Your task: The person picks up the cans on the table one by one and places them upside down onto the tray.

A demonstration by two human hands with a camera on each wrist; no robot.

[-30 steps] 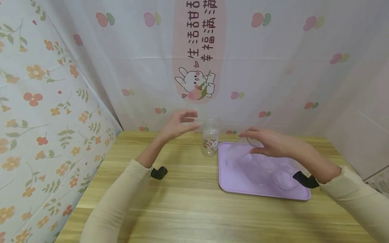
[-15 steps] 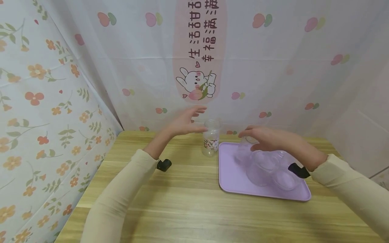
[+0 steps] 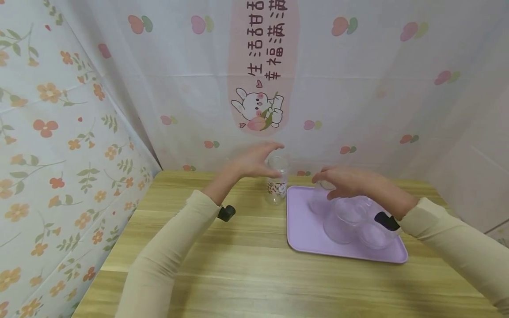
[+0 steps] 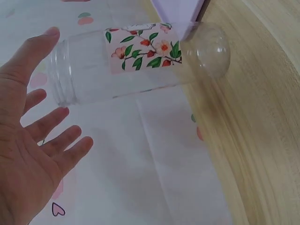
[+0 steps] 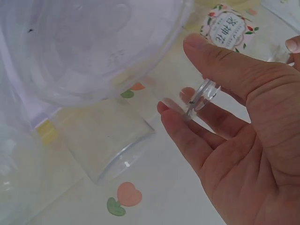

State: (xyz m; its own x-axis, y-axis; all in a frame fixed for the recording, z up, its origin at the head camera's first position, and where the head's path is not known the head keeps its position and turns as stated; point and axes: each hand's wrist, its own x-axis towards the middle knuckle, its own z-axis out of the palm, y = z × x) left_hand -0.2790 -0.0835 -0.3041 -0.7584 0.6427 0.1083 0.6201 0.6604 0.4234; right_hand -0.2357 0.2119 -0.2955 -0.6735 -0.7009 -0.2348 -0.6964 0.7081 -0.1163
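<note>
A tall clear jar (image 3: 277,187) with a flower label stands on the table left of the tray. My left hand (image 3: 256,162) is beside its rim, thumb and fingers spread. In the left wrist view, the thumb is above the jar's neck (image 4: 63,72) and fingertips are below it; contact is unclear. My right hand (image 3: 346,181) is over the top of a clear container (image 3: 318,203) at the back left of the lilac tray (image 3: 298,238). The right wrist view has a clear rim (image 5: 205,97) between my spread thumb and curved fingers; whether they touch it is unclear.
Several more clear containers stand on the tray, including a bowl-like one (image 3: 374,236) at its front right. The wooden table (image 3: 238,274) meets a patterned cloth (image 3: 179,110) at the back. Another floral cloth (image 3: 47,168) hangs along the left side.
My left hand has moved right until its thumb overlaps the tall jar in the head view. The right hand has shifted only slightly; the jar stays in place.
</note>
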